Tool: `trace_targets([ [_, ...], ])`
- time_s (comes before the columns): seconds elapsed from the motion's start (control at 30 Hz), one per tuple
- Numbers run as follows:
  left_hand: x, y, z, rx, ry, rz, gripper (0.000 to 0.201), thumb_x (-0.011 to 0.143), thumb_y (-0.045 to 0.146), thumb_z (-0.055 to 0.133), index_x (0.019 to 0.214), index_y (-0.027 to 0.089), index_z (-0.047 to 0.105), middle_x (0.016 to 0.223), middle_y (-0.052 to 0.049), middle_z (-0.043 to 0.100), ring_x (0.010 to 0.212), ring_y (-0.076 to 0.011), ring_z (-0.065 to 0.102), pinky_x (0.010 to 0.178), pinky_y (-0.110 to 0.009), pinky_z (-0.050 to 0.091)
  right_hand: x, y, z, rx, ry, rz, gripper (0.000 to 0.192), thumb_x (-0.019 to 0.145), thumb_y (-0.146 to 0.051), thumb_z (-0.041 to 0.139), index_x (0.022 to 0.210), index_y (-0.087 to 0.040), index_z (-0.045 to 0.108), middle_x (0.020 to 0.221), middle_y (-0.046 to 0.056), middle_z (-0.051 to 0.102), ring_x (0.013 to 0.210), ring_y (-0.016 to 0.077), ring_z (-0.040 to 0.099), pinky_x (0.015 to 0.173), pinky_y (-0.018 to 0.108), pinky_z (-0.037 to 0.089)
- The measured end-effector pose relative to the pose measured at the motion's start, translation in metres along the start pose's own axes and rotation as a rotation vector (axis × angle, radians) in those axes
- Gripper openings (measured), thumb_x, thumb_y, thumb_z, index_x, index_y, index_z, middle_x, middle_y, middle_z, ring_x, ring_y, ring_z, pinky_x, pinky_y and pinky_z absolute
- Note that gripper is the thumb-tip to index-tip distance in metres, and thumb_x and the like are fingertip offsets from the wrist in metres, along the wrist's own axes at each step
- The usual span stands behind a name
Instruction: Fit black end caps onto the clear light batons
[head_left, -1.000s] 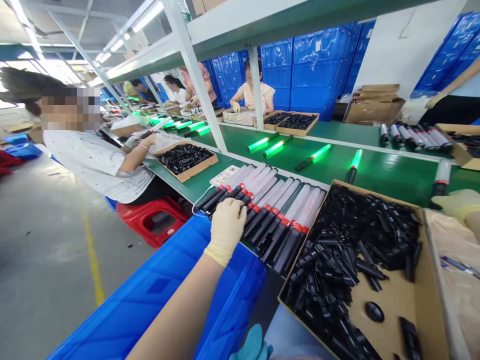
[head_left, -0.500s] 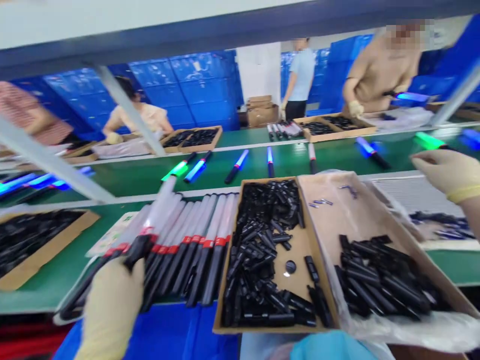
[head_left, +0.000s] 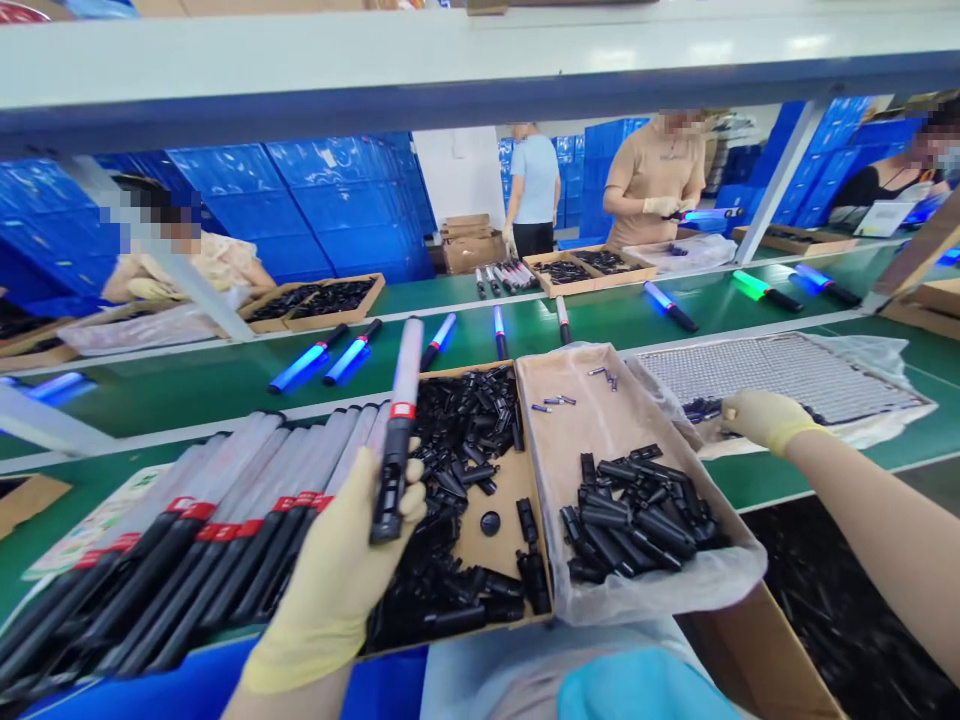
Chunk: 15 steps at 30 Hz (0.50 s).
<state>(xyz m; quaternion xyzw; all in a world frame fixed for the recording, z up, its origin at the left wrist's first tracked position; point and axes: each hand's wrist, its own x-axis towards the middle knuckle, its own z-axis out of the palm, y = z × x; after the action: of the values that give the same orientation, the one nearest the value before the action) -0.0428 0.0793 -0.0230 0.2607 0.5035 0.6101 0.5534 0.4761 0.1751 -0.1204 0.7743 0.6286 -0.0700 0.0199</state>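
Observation:
My left hand [head_left: 341,565], in a cream glove, is wrapped round the black handle of an unlit light stick [head_left: 390,455]. The stick stands nearly upright, with a clear tube on top, a red band and an open hollow in the handle facing me. My right hand [head_left: 765,418], also gloved, is at a pile of small dark batteries [head_left: 701,408] on the near edge of a gridded tray [head_left: 787,370]. Its fingers are closed together; what they grip is hidden. Left of my left hand lies a row of unlit light sticks [head_left: 217,530].
A cardboard box [head_left: 502,570] holds small black parts. Beside it, a plastic-lined box [head_left: 551,440] holds black covers and several loose batteries. Blue and green lit sticks [head_left: 667,305] lie on the green belt [head_left: 442,385]. A shelf beam [head_left: 480,110] crosses above. Co-workers [head_left: 656,180] are beyond.
My left hand has lifted the light stick from the row and moved right, turning it upright. My right hand has come down from above the belt to the batteries. The view has swung right.

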Motion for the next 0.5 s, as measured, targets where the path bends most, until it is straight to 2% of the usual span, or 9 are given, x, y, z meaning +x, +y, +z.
trace_targets([
  [0.1,-0.014,-0.023,0.038,-0.159,-0.215,-0.17,0.026,0.1,0.024,0.05,0.106,0.008,0.07,0.076,-0.003,0.054,0.053,-0.0076,0.043,0.046,-0.018,0.04,0.006,-0.009,-0.006,-0.092,-0.188,-0.043,0.026,0.098,-0.041,0.063,0.093,-0.016,0.067,0.09,0.002,0.067,0.081,0.0123,0.063,0.079,0.031,0.055],
  [0.17,-0.025,-0.036,0.06,-0.216,-0.28,-0.277,0.025,0.099,0.023,0.051,0.106,0.007,0.069,0.079,-0.005,0.055,0.056,-0.0081,0.048,0.048,-0.018,0.044,0.012,-0.013,-0.012,-0.109,-0.227,-0.079,0.026,0.096,-0.039,0.066,0.088,-0.014,0.066,0.083,0.001,0.066,0.076,0.0119,0.062,0.077,0.031,0.054],
  [0.23,-0.036,-0.047,0.078,-0.238,-0.319,-0.362,0.023,0.099,0.024,0.054,0.105,0.008,0.069,0.083,-0.006,0.059,0.062,-0.0097,0.054,0.053,-0.019,0.048,0.012,-0.015,-0.022,-0.094,-0.204,-0.122,0.022,0.089,-0.031,0.07,0.076,-0.015,0.063,0.074,0.002,0.064,0.069,0.0135,0.059,0.072,0.031,0.05],
  [0.33,-0.049,-0.064,0.097,-0.269,-0.354,-0.419,0.019,0.099,0.025,0.056,0.1,0.011,0.069,0.087,-0.008,0.063,0.069,-0.013,0.061,0.063,-0.024,0.055,-0.017,-0.027,-0.039,-0.019,-0.089,-0.206,0.014,0.087,-0.027,0.063,0.076,-0.019,0.061,0.076,0.006,0.068,0.069,0.0179,0.06,0.068,0.033,0.047],
  [0.4,-0.055,-0.076,0.104,-0.294,-0.362,-0.419,0.019,0.099,0.025,0.056,0.098,0.012,0.069,0.088,-0.008,0.065,0.073,-0.0153,0.065,0.07,-0.028,0.058,-0.062,-0.047,-0.048,0.138,0.068,-0.299,0.017,0.094,-0.036,0.054,0.091,-0.022,0.062,0.088,0.005,0.072,0.077,0.0186,0.065,0.072,0.032,0.05],
  [0.47,-0.06,-0.087,0.109,-0.325,-0.358,-0.419,0.017,0.098,0.025,0.057,0.098,0.013,0.069,0.088,-0.008,0.066,0.076,-0.0165,0.066,0.075,-0.031,0.059,-0.116,-0.078,-0.051,0.502,0.356,-0.467,0.021,0.095,-0.043,0.056,0.1,-0.024,0.063,0.092,0.004,0.075,0.08,0.0193,0.07,0.073,0.033,0.055],
  [0.5,-0.062,-0.091,0.111,-0.34,-0.36,-0.411,0.016,0.098,0.025,0.058,0.098,0.013,0.069,0.088,-0.007,0.067,0.077,-0.0166,0.066,0.077,-0.033,0.059,-0.142,-0.096,-0.05,0.599,0.432,-0.585,0.018,0.096,-0.041,0.057,0.101,-0.026,0.064,0.096,0.003,0.075,0.086,0.0196,0.072,0.077,0.033,0.057],
])
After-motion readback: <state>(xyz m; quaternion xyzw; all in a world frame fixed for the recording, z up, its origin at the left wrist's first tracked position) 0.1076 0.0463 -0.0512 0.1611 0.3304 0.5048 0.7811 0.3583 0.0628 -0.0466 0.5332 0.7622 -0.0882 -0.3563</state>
